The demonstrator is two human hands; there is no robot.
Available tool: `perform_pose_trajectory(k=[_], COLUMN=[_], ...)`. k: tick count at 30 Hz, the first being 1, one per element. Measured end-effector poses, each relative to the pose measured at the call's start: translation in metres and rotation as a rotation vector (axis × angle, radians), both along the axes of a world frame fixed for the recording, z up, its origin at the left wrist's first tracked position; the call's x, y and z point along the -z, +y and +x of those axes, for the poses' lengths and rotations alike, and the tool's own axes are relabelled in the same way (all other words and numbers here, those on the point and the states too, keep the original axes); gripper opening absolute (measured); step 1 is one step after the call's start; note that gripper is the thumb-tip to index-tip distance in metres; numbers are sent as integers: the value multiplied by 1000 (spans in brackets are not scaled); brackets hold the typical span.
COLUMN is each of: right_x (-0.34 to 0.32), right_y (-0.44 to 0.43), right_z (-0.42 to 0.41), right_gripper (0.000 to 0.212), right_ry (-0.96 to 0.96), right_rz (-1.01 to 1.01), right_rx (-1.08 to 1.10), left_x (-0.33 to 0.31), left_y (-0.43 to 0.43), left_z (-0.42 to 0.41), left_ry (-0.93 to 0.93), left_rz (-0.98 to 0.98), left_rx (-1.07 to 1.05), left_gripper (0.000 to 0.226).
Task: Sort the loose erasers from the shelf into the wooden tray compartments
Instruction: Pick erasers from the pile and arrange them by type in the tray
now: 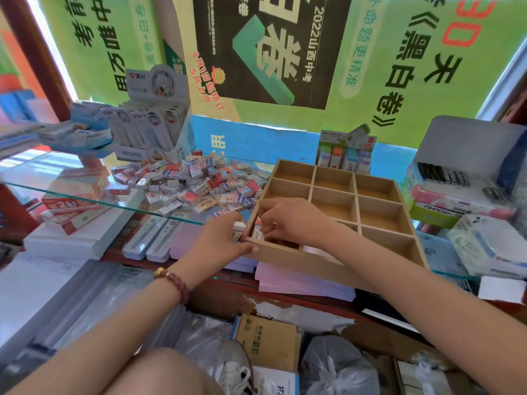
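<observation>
Here the left hand (225,238) grips a white eraser (239,227) at the wooden tray's (299,255) near-left corner. The right hand (288,220) reaches into that corner compartment, fingers curled round a labelled eraser (258,233). Loose erasers (194,183) heap on the glass shelf (85,201) just left.

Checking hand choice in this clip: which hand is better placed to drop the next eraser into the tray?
Left, probably. The left hand holds a white eraser at the near-left corner of the wooden tray; the right hand is busy inside that compartment.

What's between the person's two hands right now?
The wooden tray's left wall, seen in the head view. The left hand holds a white eraser just outside it; the right hand reaches inside.
</observation>
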State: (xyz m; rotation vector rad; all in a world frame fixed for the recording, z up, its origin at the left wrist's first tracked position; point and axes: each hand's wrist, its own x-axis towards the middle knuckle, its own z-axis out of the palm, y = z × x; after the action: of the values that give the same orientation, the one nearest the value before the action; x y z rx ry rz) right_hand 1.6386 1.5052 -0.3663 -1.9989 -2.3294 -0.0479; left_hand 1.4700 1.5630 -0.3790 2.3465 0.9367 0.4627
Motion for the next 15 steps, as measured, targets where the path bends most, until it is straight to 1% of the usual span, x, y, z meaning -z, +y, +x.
perform_pose_trajectory(k=[4, 7, 8, 10, 11, 13, 15], right_x=[5, 5, 5, 9, 11, 11, 9], right_y=[3, 6, 5, 3, 1, -1, 0], right_z=[4, 7, 6, 6, 7, 11, 15], right_gripper=[23, 33, 30, 12, 13, 30, 35], right_ry=[44, 12, -1, -31, -57, -139, -235], right_rz=[-4, -13, -2, 43, 65, 83, 125], right_rx=[-39, -67, -85, -135, -163, -229, -305], left_x=[1, 1, 2, 5, 7, 9, 8], left_y=[4, 5, 4, 4, 3, 4, 5], left_z=[2, 3, 3, 3, 2, 3, 3], left_ry=[19, 26, 26, 31, 36, 30, 10], left_rz=[11, 22, 22, 21, 22, 12, -16], left_rx=[8, 13, 14, 15, 21, 39, 33], left_gripper=[33, 31, 30, 28, 28, 27, 27])
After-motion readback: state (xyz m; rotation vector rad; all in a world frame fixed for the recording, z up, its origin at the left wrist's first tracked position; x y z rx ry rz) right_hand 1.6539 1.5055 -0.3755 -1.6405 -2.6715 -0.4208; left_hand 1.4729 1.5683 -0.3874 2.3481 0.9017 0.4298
